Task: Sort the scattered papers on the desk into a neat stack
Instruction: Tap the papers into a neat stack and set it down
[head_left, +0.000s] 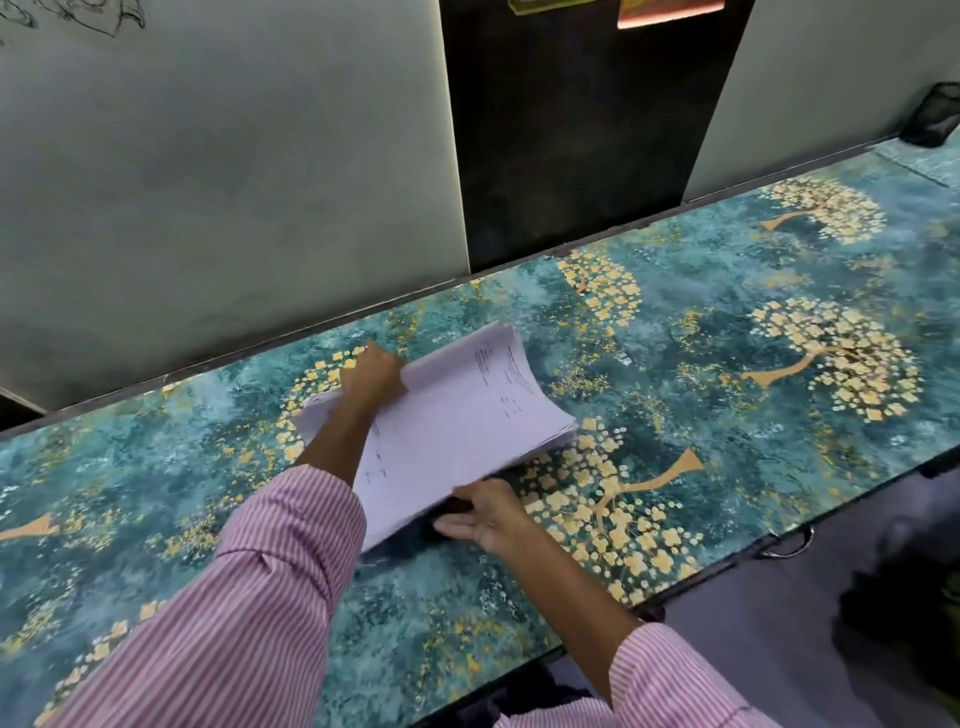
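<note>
Probably light, floppy, slippery papers (467, 415), bowed above the desk (727, 322) middle. Gripped at far edge by left hand (371, 376), pinched at near edge by right hand (488, 514); likely safest held so.

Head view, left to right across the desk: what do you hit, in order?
left hand → stack of papers → metal ring at the desk's front edge → black mesh holder. Left out: right hand, which overlaps the stack's span.
</note>
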